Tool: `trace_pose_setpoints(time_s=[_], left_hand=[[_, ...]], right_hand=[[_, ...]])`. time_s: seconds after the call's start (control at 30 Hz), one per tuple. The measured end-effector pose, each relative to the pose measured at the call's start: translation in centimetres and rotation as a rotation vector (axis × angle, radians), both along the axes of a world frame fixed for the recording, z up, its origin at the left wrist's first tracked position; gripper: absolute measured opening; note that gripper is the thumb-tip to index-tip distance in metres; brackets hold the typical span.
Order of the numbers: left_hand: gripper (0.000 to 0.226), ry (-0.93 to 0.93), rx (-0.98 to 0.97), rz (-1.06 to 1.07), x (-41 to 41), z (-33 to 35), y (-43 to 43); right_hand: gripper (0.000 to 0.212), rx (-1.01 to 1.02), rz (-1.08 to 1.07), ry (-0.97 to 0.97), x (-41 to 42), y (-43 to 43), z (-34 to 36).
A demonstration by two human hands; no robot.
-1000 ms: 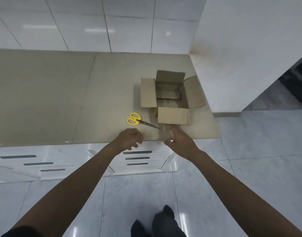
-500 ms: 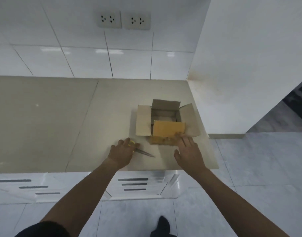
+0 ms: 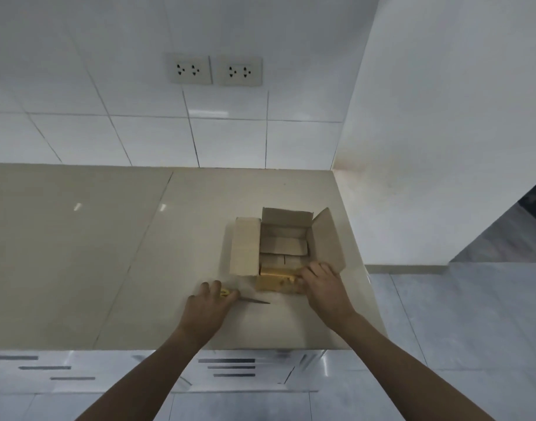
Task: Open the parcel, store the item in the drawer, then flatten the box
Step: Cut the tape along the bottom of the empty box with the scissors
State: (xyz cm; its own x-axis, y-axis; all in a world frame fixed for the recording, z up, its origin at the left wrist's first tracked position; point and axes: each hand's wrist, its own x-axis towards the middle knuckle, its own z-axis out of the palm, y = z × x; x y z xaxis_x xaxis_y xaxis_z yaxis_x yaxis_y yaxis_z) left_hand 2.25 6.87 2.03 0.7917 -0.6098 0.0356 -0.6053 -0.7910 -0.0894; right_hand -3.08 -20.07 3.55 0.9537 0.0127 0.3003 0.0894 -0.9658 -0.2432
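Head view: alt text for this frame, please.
A person's right hand presses the near flap of an open cardboard box on a beige counter, while the left hand covers yellow-handled scissors beside it.

One wide-angle view, worn on the person's head, looks forward and down from standing height over the counter (image 3: 108,253). It faces the tiled wall (image 3: 139,132) with two sockets (image 3: 215,69), so straight edges bow toward the frame's sides. Both forearms reach in from the bottom edge, and floor (image 3: 473,329) shows at lower right.
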Motion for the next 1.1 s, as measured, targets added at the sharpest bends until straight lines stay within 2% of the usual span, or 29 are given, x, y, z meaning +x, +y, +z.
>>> trace_pose_setpoints(time_s=[0.1, 0.2, 0.3, 0.37, 0.43, 0.53, 0.67, 0.73, 0.77, 0.83, 0.9, 0.97, 1.1], left_hand=[[0.057, 0.06, 0.007, 0.004, 0.5, -0.1, 0.8], [0.039, 0.055, -0.01, -0.032, 0.6, 0.2, 1.7], [0.047, 0.073, -0.119, -0.029, 0.5, 1.2, 2.5], [0.039, 0.001, -0.188, -0.046, 0.5, 2.6, 2.5], [0.042, -0.075, -0.272, -0.045, 1.1, 4.4, 2.0], [0.04, -0.163, -0.379, -0.006, 2.7, 7.3, 1.1], [0.038, -0.189, -0.317, 0.047, 5.0, 9.4, 0.3], [0.044, -0.175, -0.275, 0.07, 5.8, 9.6, 0.0], [0.049, -0.168, -0.263, 0.073, 6.1, 9.6, -0.2], [0.054, -0.192, -0.237, 0.059, 6.8, 9.8, -0.3], [0.056, -0.235, -0.217, 0.017, 7.5, 10.1, -0.2], [0.053, -0.281, -0.205, -0.047, 8.2, 10.3, 0.4], [0.05, -0.352, -0.198, -0.12, 9.1, 9.8, 2.0]], right_hand=[[0.013, 0.102, 0.046, 0.005, 0.6, 0.0, 1.6], [0.028, 0.214, 0.068, -0.001, 2.0, -0.2, 3.5], [0.024, 0.385, 0.08, 0.055, 3.3, -0.4, 6.0], [0.019, 0.476, 0.092, 0.121, 4.1, -0.4, 7.8], [0.017, 0.526, 0.086, 0.214, 5.0, -0.4, 9.4], [0.019, 0.532, 0.088, 0.349, 6.6, -0.5, 11.1], [0.023, 0.588, 0.039, 0.248, 8.3, -0.4, 11.4], [0.02, 0.556, 0.045, 0.194, 8.7, -0.3, 11.1], [0.027, 0.546, 0.046, 0.207, 8.8, -0.2, 10.9], [0.06, 0.52, 0.039, 0.305, 8.7, -0.4, 10.4], [0.087, 0.38, 0.062, 0.383, 8.6, -0.9, 9.7], [0.095, 0.274, 0.109, 0.368, 8.7, -1.4, 8.8], [0.091, 0.311, 0.132, 0.336, 9.0, -1.9, 8.4]])
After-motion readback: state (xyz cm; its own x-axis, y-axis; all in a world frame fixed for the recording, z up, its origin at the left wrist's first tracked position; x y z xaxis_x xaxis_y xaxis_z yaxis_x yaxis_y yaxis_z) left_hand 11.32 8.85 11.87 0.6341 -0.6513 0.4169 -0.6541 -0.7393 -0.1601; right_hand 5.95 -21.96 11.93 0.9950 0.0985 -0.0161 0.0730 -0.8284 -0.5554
